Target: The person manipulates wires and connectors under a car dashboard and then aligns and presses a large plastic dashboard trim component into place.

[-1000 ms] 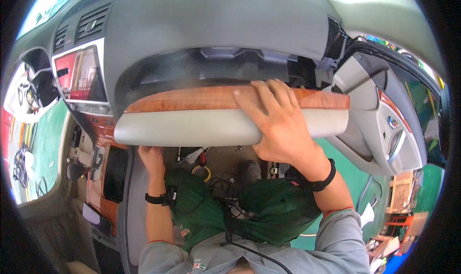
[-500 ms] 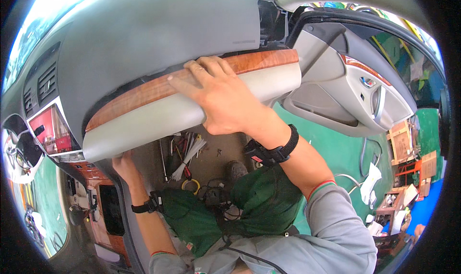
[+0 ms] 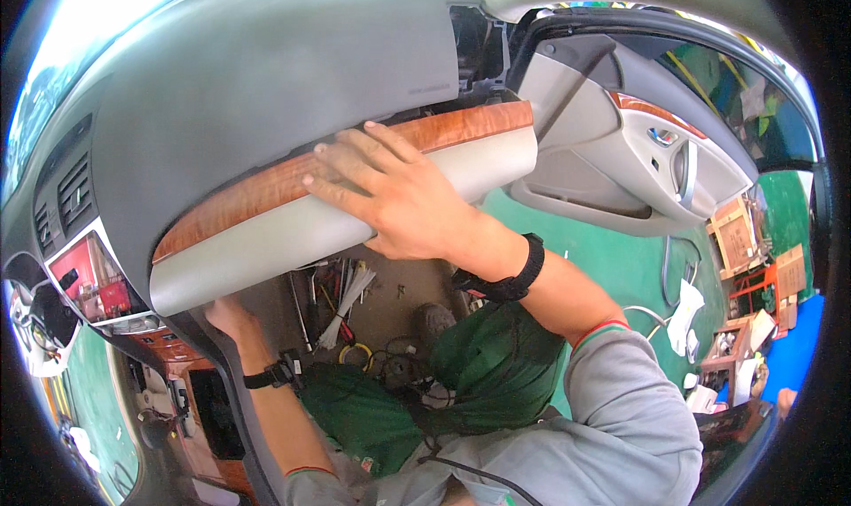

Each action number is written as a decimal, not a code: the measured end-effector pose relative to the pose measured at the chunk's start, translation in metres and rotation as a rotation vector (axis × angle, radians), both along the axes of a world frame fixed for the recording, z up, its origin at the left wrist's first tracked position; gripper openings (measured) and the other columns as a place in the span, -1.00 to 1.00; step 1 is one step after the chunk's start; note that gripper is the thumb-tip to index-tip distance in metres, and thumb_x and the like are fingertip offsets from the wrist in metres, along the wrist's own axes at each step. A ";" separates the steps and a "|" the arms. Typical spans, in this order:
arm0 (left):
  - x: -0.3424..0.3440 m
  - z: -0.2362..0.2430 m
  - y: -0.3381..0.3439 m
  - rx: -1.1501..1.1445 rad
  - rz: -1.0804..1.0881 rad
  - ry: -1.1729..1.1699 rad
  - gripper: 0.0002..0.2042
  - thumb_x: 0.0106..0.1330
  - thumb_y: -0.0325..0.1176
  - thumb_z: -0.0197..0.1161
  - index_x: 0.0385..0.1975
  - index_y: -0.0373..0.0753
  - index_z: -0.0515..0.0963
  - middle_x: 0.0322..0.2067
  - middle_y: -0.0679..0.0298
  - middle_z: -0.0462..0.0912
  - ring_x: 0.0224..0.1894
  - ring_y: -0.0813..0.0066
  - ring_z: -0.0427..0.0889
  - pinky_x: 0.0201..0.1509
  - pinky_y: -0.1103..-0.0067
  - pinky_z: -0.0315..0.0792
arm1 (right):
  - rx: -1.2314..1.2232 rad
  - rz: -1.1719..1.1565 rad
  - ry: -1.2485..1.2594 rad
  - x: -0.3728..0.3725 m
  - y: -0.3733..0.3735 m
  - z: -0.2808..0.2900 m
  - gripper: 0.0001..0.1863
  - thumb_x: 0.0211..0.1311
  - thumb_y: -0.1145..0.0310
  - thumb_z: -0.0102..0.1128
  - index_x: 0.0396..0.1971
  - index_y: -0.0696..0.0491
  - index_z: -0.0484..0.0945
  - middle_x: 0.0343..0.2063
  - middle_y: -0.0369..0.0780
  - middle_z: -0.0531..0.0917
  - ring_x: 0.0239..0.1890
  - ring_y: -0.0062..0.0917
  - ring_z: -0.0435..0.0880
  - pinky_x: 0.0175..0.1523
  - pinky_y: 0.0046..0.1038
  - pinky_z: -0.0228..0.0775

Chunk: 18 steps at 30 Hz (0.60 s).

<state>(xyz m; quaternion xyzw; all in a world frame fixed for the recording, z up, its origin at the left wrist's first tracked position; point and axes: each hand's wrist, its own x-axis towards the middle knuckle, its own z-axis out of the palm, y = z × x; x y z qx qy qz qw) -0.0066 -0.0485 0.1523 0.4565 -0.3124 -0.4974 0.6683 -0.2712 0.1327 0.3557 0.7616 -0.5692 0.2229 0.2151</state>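
In front of me is a long dashboard trim panel [image 3: 443, 164], with a glossy wood-look strip above a pale beige lower part. My right hand [image 3: 403, 191] lies across its middle, fingers spread over the wood-look strip and the heel of the hand on the beige part. A dark gap shows between the panel's right portion and the grey dashboard [image 3: 275, 71]; on the left the panel sits close against it. Low at the panel's left end, my left hand [image 3: 232, 318] reaches up to the underside. Its fingers are mostly hidden there.
An open cavity [image 3: 479, 45] shows at the dashboard's right end. Beyond it the car door [image 3: 638, 142] stands open. Tools and a bundle of white cable ties [image 3: 347, 304] lie in the footwell by my legs. Left of the panel is a centre screen [image 3: 99, 275].
The dark gap above the panel's left and middle part has narrowed. My right hand's fingers have spread wider on the strip. My left hand stays under the left end. The view has shifted slightly.
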 end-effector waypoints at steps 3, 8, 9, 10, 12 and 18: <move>0.006 -0.003 -0.002 0.126 -0.002 -0.158 -0.62 0.36 -0.24 0.24 -0.03 -0.45 0.49 -0.07 0.12 0.61 -0.17 0.28 0.66 -0.22 0.47 0.62 | -0.005 -0.010 0.063 -0.005 0.009 0.000 -0.12 -0.43 0.31 0.48 0.15 -0.05 0.50 0.16 -0.16 0.50 0.26 -0.17 0.38 0.39 -0.07 0.13; -0.002 0.004 0.004 0.152 -0.010 0.053 -0.59 0.28 -0.28 0.34 -0.08 -0.56 0.53 -0.11 0.09 0.64 -0.21 0.30 0.67 -0.13 0.46 0.57 | 0.100 -0.259 -0.012 -0.035 0.050 0.020 -0.07 -0.42 0.12 0.59 0.17 -0.03 0.46 0.19 -0.24 0.48 0.33 -0.26 0.30 0.41 -0.09 0.07; -0.002 0.006 0.005 0.173 -0.016 0.076 -0.58 0.28 -0.27 0.34 -0.06 -0.54 0.52 -0.10 0.09 0.64 -0.19 0.28 0.67 -0.12 0.46 0.58 | 0.085 -0.329 -0.065 -0.048 0.059 0.024 0.00 -0.45 0.11 0.63 0.20 -0.02 0.43 0.23 -0.21 0.45 0.34 -0.21 0.28 0.42 -0.11 0.07; 0.002 0.002 0.002 0.167 -0.011 0.077 -0.58 0.28 -0.27 0.34 -0.06 -0.54 0.52 -0.10 0.09 0.64 -0.19 0.28 0.67 -0.12 0.46 0.58 | 0.077 -0.402 -0.082 -0.063 0.071 0.029 0.12 -0.48 0.13 0.66 0.27 0.06 0.32 0.24 -0.10 0.42 0.36 -0.14 0.23 0.43 -0.13 0.06; 0.011 -0.011 -0.008 0.090 0.021 -0.036 -0.58 0.29 -0.27 0.32 -0.01 -0.50 0.51 -0.08 0.06 0.63 -0.16 0.23 0.67 -0.10 0.43 0.59 | -0.014 -0.584 -0.233 -0.085 0.094 0.025 0.23 -0.48 0.15 0.68 0.33 0.17 0.17 0.25 0.02 0.38 0.36 -0.04 0.22 0.42 -0.17 0.10; 0.016 -0.023 -0.019 0.115 -0.092 0.090 -0.57 0.34 -0.33 0.24 0.08 -0.52 0.42 0.00 0.02 0.57 -0.08 0.17 0.65 -0.05 0.34 0.59 | 0.266 -0.628 -0.757 -0.131 0.109 -0.025 0.21 -0.41 0.31 0.65 0.33 0.25 0.10 0.13 0.10 0.50 0.23 -0.03 0.44 0.31 -0.24 0.29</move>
